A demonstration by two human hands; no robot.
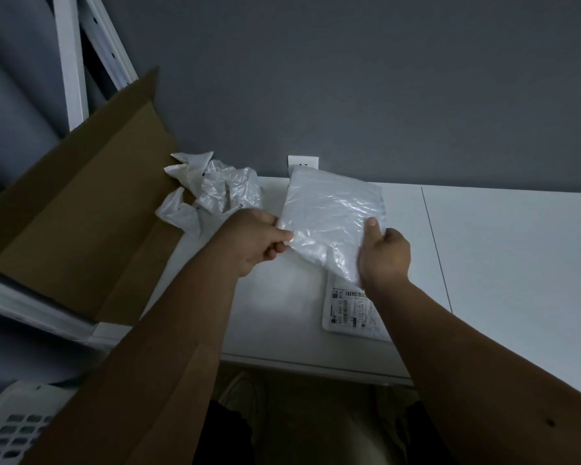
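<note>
Both hands (319, 245) on crinkled, glossy plastic parcel (332, 216)

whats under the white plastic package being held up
A flat white mailer with a printed label lies on the table beneath the package. The package covers its far part, so that is hidden.

The white plastic mailer bag (329, 223) is glossy, crinkled and roughly rectangular. It tilts above the white surface (500, 246), near edge lifted. The left grip (255, 239) pinches its left edge and the right grip (384, 260) holds its right edge.
</note>
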